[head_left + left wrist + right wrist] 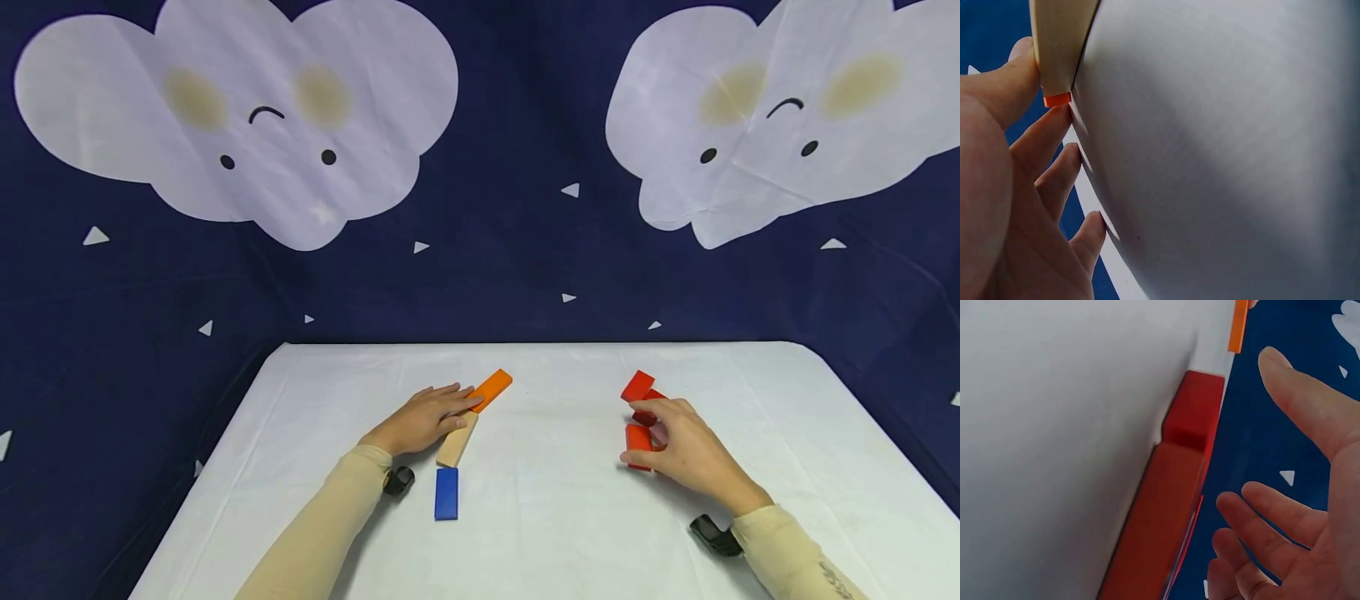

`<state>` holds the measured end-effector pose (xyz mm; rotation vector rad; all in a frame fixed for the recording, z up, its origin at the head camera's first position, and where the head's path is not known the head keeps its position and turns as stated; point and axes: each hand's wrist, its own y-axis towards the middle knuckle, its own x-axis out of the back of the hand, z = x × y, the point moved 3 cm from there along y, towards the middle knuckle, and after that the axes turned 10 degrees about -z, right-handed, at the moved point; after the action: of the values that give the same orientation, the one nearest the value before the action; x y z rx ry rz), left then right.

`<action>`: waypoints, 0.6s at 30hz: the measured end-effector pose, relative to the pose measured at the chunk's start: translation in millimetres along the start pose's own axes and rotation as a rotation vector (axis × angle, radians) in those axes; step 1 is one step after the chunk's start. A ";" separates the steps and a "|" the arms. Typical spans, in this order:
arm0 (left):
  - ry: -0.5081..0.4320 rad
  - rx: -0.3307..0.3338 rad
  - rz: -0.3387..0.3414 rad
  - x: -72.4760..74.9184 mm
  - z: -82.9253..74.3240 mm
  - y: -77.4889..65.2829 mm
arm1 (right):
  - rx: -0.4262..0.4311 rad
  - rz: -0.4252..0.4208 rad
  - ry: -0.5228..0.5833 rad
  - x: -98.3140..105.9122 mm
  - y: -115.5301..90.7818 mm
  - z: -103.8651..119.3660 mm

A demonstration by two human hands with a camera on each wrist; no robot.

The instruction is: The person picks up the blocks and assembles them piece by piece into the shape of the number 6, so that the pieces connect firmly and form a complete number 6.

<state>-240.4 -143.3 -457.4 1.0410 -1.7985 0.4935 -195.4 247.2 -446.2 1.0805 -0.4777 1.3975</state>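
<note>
On the left of the table, an orange block (492, 389), a plain wood block (457, 442) and a blue block (446, 493) form a bent row. My left hand (426, 418) lies along the upper part of that row, its fingers extended at the orange and wood blocks. Over at the right, my right hand (693, 446) hovers above a loose group of red blocks (638, 386), thumb and fingers spread apart. One red block (639, 440) shows by the thumb; others are partly hidden beneath the hand. In the right wrist view, a gap separates the thumb from a red block (1154, 512).
A white cloth covers the table (540, 517). Behind its far edge hangs a dark blue curtain (517, 275) printed with clouds and small triangles. Black straps with small devices sit at both wrists.
</note>
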 end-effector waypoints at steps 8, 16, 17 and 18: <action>-0.007 0.005 0.002 -1.5 0.5 0.8 | 0.032 0.026 -0.052 0.3 -2.5 -6.0; -0.002 0.013 0.008 -2.2 1.2 0.5 | 0.144 -0.008 -0.121 -1.7 -2.0 -4.1; 0.000 0.014 0.008 -2.1 1.1 0.5 | 0.154 -0.012 -0.132 -2.0 -1.6 -3.6; 0.000 0.013 0.008 -2.0 1.1 0.6 | 0.163 -0.015 -0.141 -2.2 -1.2 -3.0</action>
<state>-241.1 -142.9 -459.6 1.0430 -1.8019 0.5111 -195.6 248.7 -449.7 1.3185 -0.4618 1.3703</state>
